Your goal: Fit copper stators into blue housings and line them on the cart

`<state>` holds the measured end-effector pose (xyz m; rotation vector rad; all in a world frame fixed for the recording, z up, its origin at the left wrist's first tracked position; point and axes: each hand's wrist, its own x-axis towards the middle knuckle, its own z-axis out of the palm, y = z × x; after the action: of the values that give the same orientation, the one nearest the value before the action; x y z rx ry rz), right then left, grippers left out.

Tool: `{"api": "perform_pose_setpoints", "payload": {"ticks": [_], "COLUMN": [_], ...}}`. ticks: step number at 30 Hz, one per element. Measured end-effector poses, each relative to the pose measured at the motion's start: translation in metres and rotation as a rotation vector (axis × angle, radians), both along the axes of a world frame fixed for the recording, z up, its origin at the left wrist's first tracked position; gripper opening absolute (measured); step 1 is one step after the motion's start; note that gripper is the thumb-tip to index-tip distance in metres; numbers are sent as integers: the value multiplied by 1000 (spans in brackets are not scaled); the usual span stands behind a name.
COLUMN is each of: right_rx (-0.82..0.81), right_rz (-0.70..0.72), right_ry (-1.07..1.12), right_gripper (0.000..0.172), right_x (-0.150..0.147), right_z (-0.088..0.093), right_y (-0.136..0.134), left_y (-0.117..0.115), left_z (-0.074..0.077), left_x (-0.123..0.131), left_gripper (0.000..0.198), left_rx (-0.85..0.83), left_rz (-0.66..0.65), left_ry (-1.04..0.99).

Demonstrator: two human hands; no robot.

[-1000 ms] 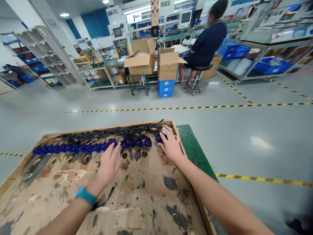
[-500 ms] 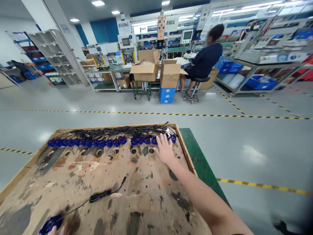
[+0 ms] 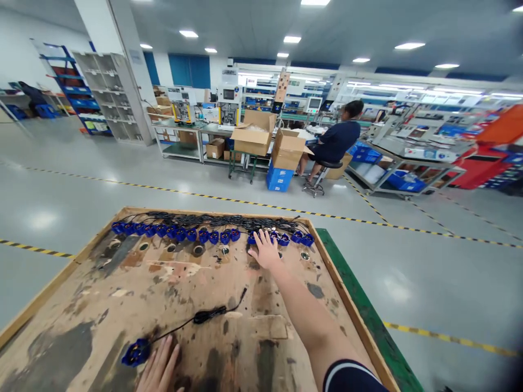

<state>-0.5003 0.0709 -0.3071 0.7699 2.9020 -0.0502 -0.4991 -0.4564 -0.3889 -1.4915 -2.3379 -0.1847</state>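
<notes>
A row of blue round plastic parts with black cables (image 3: 180, 233) lies along the far edge of the wooden tray. My right hand (image 3: 266, 251) reaches over the row, fingers spread and pointing away, and covers part of it; nothing shows in its grasp. Close to me, one separate blue round part (image 3: 136, 353) rests on the board. From it a thin black cord runs to a tied black cable bundle (image 3: 209, 314). My left hand (image 3: 160, 366) lies just right of that part, its fingers stretched out flat near the cord.
The worn wooden tray (image 3: 196, 283) has raised rims and several round holes, and stands on a green surface (image 3: 359, 294). Beyond the striped floor tape are cardboard boxes (image 3: 253, 140), blue crates (image 3: 279, 177), a loaded cart (image 3: 412, 155) and a seated person (image 3: 339, 135).
My left hand has come off the single blue part and lies to its right. My right hand has shifted left along the row. The camera view has tilted up.
</notes>
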Motion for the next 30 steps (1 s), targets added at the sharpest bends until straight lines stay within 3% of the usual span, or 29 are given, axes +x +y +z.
{"api": "perform_pose_setpoints", "payload": {"ticks": [6, 13, 16, 19, 23, 25, 30], "right_rx": [14, -19, 0, 43, -1, -17, 20], "right_rz": [-146, 106, 60, 15, 235, 289, 245], "right_ry": [-74, -54, -48, -9, 23, -5, 8], "right_gripper": [81, 73, 69, 76, 82, 80, 80], "right_x": [-44, -93, -104, -118, -142, -150, -175], "right_z": [-4, -9, -10, -12, -17, -19, -20], "right_y": [-50, -104, -116, -130, -156, -166, -192], "left_y": [5, 5, 4, 5, 4, 4, 0], "left_z": [-7, -14, -21, -35, -50, -52, -46], "left_x": [0, -1, -4, -2, 7, 10, 4], "left_gripper": [88, 86, 85, 77, 79, 76, 62], "left_rx": [92, 171, 209, 215, 208, 199, 206], "left_rz": [-2, 8, -12, 11, 103, 100, 71], "left_ry": [37, 6, 33, 54, 18, 10, 62]}}
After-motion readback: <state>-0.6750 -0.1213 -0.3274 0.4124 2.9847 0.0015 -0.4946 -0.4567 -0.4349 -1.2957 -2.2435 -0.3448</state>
